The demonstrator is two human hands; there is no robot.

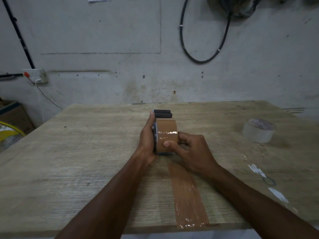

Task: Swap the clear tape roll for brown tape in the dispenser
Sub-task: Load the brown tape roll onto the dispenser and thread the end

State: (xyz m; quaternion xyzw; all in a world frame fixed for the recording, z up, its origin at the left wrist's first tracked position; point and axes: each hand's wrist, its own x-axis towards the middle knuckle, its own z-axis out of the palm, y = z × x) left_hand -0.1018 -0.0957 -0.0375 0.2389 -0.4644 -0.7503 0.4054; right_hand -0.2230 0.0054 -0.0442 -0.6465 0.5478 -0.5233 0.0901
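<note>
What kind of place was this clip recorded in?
Probably a small workshop or storeroom: a worn wooden worktable against a stained bare wall, a looped black cable hanging on it, and a yellow fan beside cardboard boxes.

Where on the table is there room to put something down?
The whole left side of the table is bare. Right is crowded: clear tape roll, brown tape strip stuck near the front edge, both hands around the dispenser mid-table.
</note>
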